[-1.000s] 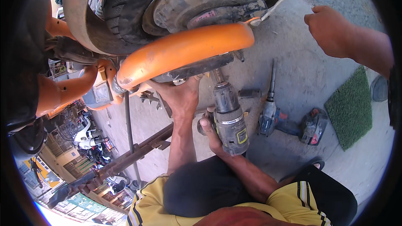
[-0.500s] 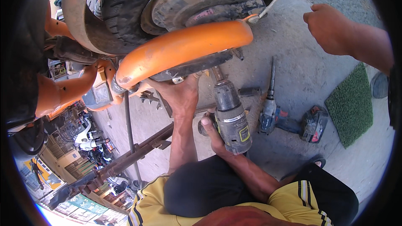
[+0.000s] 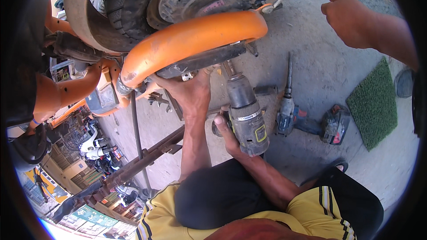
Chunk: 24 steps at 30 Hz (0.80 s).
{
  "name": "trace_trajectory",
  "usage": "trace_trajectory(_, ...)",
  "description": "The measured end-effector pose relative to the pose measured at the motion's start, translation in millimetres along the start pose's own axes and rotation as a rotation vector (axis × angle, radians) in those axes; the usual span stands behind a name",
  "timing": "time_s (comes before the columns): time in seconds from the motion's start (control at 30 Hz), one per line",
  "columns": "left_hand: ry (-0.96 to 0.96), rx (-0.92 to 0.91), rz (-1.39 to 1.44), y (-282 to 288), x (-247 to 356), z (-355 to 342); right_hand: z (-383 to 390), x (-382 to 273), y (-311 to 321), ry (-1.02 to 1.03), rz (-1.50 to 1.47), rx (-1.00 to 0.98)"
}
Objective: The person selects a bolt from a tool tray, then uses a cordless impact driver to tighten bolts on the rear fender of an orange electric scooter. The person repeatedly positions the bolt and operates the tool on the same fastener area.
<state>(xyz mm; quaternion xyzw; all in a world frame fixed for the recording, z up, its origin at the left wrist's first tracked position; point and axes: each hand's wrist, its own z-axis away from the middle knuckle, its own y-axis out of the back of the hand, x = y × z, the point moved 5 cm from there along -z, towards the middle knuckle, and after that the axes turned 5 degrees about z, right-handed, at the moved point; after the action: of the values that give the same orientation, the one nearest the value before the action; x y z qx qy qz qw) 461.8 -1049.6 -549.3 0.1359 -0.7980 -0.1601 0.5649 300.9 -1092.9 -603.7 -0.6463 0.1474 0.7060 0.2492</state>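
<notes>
My right hand [image 3: 228, 137] is closed round the handle of a cordless drill [image 3: 247, 118], a grey and black tool with yellow-green trim. Its chuck points up toward the underside of an orange tubular swingarm [image 3: 195, 42], and the tip of the bit is hard to make out. My left hand [image 3: 191, 95] reaches up beneath that arm, against a black strip [image 3: 204, 60] along its lower side. The thumb side is beside a small metal fitting [image 3: 188, 76]; the other fingers are mostly hidden, so what they grip cannot be made out. A dirty wheel [image 3: 133, 6] stands behind the swingarm.
On the concrete lie an impact wrench [image 3: 287, 118] with a long extension and a green turf mat [image 3: 372, 104]. Another person's hand [image 3: 347, 20] comes in from the upper right. A rusty metal bar [image 3: 147, 158] runs across at lower left, with parked vehicles [image 3: 91, 144] beyond.
The view has shifted slightly, so the swingarm and tools sit a little higher. My hands and the drill keep about the same place against the swingarm.
</notes>
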Motion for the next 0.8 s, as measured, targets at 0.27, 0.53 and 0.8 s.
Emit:
trace_trajectory(0.27, -0.023, 0.009, -0.025, 2, -5, 0, -7, 3, 13, 0.021, 0.021, 0.051)
trace_trajectory(0.53, -0.028, 0.008, -0.021, 1, -5, -2, -15, 7, 37, 0.05, 0.072, 0.121)
trace_trajectory(0.8, -0.046, 0.003, -0.043, 1, -3, 0, -16, 4, 37, 0.048, 0.022, 0.144)
